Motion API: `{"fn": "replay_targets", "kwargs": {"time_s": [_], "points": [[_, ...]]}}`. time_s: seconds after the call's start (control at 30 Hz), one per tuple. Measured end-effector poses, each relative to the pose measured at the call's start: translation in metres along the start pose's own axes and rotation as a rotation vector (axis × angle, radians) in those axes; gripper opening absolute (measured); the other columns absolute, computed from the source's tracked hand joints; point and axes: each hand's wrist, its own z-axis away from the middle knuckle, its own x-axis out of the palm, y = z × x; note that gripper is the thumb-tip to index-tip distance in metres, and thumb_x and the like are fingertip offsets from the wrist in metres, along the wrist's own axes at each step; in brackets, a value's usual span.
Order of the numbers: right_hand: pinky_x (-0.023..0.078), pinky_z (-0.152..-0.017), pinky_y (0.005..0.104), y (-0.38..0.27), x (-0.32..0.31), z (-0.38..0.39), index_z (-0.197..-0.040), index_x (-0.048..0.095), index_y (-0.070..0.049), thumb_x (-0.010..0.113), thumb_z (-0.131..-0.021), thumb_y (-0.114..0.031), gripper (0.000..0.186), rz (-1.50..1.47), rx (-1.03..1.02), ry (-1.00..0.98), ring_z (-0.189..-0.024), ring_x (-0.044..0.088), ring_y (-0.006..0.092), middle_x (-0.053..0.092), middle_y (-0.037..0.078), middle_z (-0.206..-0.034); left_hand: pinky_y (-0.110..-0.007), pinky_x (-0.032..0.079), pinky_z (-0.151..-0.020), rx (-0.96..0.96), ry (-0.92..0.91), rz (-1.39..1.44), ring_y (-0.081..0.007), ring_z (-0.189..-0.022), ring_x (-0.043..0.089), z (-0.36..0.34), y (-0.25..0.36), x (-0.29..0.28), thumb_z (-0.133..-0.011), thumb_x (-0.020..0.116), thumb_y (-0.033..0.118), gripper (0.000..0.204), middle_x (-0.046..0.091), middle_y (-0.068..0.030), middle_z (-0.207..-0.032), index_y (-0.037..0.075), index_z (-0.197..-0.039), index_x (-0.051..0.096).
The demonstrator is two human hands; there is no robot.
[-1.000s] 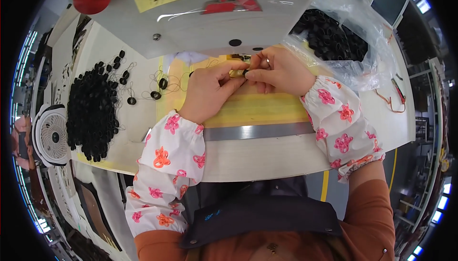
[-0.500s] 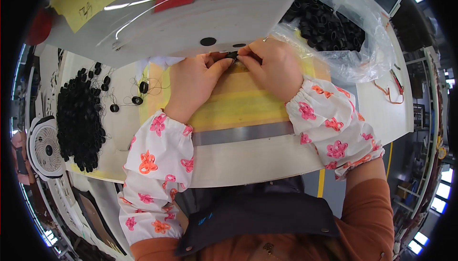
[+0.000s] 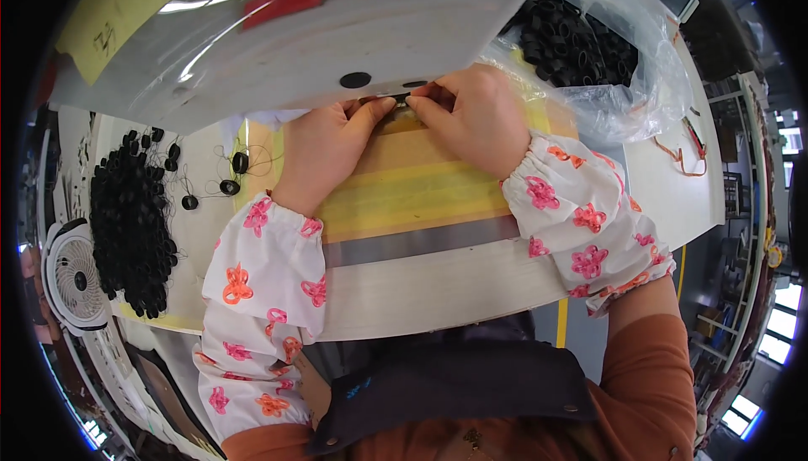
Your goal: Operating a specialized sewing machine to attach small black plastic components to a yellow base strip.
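Observation:
My left hand (image 3: 324,143) and my right hand (image 3: 473,117) meet at the front of the grey machine head (image 3: 278,65). Thumb and fingers of each are pinched on a small black band (image 3: 401,99), held between the two hands. Its far side is hidden by my fingers and the machine's lower edge. Below it the work surface is covered with yellow tape (image 3: 404,183). Both forearms wear white flowered sleeve covers.
Left lies a heap of black loops (image 3: 130,225), with a few loose ones (image 3: 229,187) trailing threads. A clear plastic bag (image 3: 665,95) of black bands (image 3: 581,40) stands at far right, near thread snips (image 3: 694,137). A white fan (image 3: 80,280) sits beyond the left edge.
My left hand has shifted slightly left, and its fingertips are a little farther from the right hand's. The whole view has also moved a little. Both hands keep their pinch.

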Motion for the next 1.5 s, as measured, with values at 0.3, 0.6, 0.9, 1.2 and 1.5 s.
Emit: {"fn": "replay_targets", "kwargs": {"time_s": [0.3,0.6,0.9,1.2,1.5], "points": [[0.044,-0.05,0.0321,-0.003,-0.001,-0.004,-0.065,0.052,0.002,0.06,-0.064,-0.002,0.008,0.019,0.074,-0.026,-0.054,0.056,0.0267,0.056,0.013,-0.059,-0.027,0.039,-0.051,0.149,0.057,0.012,-0.0149,-0.052,0.052,-0.002,-0.009,0.003,-0.078,0.056,0.028,0.022,0.059,-0.0052,-0.062,0.008,-0.084,0.064],[0.044,-0.05,0.0353,0.003,0.004,0.004,-0.065,0.051,0.002,0.058,-0.064,-0.001,0.008,0.006,-0.013,0.022,-0.054,0.054,0.0305,0.054,0.015,-0.058,-0.025,0.036,-0.048,0.08,0.04,-0.096,-0.0076,-0.048,0.047,-0.001,-0.011,0.005,-0.076,0.06,0.039,0.033,0.055,-0.0023,-0.054,0.007,-0.081,0.065],[0.044,-0.048,0.0293,0.008,0.004,-0.006,-0.07,0.06,0.005,0.061,-0.068,-0.009,0.014,0.064,-0.05,0.038,-0.049,0.056,0.0214,0.057,0.014,-0.056,-0.027,0.038,-0.048,0.183,0.089,-0.111,-0.0127,-0.049,0.05,-0.008,-0.007,0.0,-0.077,0.058,0.036,0.03,0.055,-0.0036,-0.056,0.007,-0.08,0.064],[0.045,-0.049,0.0282,0.001,0.009,0.002,-0.071,0.06,0.004,0.062,-0.067,-0.008,0.014,0.061,0.079,-0.02,-0.05,0.057,0.0214,0.058,0.013,-0.057,-0.026,0.039,-0.05,0.023,0.038,-0.092,-0.0122,-0.051,0.053,0.001,-0.008,-0.001,-0.076,0.059,0.032,0.026,0.058,-0.0035,-0.06,0.006,-0.079,0.063],[0.046,-0.051,0.0278,0.01,0.007,-0.002,-0.069,0.059,0.004,0.061,-0.067,-0.007,0.012,0.081,0.002,0.004,-0.052,0.058,0.0197,0.059,0.012,-0.06,-0.023,0.036,-0.045,0.094,0.134,0.029,-0.0052,-0.046,0.044,-0.009,-0.016,0.011,-0.072,0.066,0.035,0.036,0.051,0.0,-0.05,0.001,-0.065,0.057]]}}
